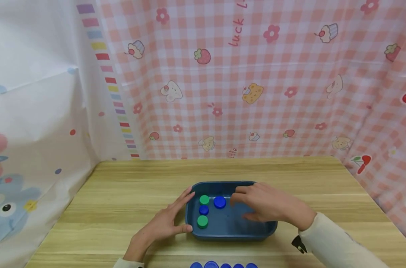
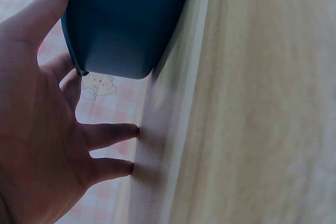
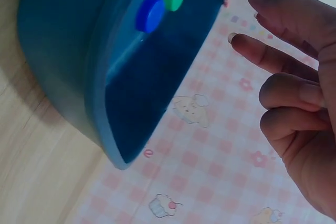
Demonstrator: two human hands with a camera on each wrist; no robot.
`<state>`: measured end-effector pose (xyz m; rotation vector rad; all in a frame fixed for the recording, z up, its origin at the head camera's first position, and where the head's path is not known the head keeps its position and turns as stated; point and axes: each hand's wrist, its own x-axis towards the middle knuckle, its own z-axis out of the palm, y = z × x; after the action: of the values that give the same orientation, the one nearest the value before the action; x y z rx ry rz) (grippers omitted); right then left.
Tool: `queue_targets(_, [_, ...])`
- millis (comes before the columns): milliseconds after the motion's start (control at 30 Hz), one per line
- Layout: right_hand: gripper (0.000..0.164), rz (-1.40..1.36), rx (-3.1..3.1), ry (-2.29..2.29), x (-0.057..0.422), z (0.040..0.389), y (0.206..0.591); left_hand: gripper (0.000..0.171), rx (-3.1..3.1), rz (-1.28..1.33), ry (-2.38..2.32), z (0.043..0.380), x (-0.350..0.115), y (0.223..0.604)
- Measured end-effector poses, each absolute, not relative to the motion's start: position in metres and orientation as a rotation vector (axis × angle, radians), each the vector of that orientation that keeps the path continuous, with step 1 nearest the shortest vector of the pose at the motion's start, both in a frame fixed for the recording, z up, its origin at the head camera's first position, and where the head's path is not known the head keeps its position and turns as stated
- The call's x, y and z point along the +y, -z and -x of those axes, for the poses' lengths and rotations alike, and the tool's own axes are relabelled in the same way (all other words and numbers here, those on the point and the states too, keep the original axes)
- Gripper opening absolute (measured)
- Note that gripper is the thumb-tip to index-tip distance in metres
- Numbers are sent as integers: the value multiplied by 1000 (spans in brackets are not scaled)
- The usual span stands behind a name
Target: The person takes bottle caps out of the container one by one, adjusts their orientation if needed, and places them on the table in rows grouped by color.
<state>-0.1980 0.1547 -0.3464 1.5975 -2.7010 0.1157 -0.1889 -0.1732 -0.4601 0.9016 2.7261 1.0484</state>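
On the table stands a dark blue rectangular tub (image 1: 236, 236). Inside, toward its left, are two green round caps (image 1: 202, 222), a small blue cap (image 1: 203, 210) between them and a larger blue cap (image 1: 219, 202) to their right. My left hand (image 1: 162, 223) spreads at the tub's left end, thumb and fingertips at the rim; in the left wrist view two fingers (image 2: 113, 135) reach down to the tabletop. Above the right half of the tub hovers my right hand (image 1: 266, 203), fingers loosely bent, holding nothing. The right wrist view shows it (image 3: 299, 72) beyond the rim.
A row of several blue caps (image 1: 211, 265) lies at the near edge of the head view, partly cut off. Behind the wooden table (image 1: 139, 178) hangs a pink checked cloth (image 1: 223, 74); a white printed cloth (image 1: 38, 111) hangs at the left.
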Motion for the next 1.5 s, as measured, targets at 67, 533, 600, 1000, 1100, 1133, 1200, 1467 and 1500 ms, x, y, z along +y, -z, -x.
queue_targets(67, [34, -1590, -2710, -102, 153, 203, 349, 87, 2721, -901, -1052, 189, -173, 460])
queue_targets(533, [41, -1574, -2761, -15, 137, 228, 359, 87, 2727, -910, -1044, 188, -174, 458])
queue_targets(600, [42, -1573, -2766, -5, 135, 231, 360, 87, 2727, -906, -1043, 188, -174, 457])
queue_targets(1000, [41, -1525, -2842, 94, 117, 244, 368, 87, 2722, -901, -1038, 190, -174, 458])
queue_targets(1100, [41, -1525, -2852, 138, 112, 247, 370, 86, 2718, -901, -1041, 190, -175, 458])
queue_targets(1133, [41, -1524, -2856, 155, 110, 248, 371, 86, 2716, -900, -1042, 190, -175, 458])
queue_targets(1200, [41, -1521, -2869, 182, 107, 250, 373, 86, 2713, -897, -1046, 190, -174, 458])
queue_targets(1467, [39, -1515, -2902, 263, 100, 256, 380, 87, 2714, -889, -1036, 189, -173, 458])
queue_targets(1500, [39, -1512, -2906, 272, 99, 257, 381, 86, 2716, -890, -1034, 189, -173, 458])
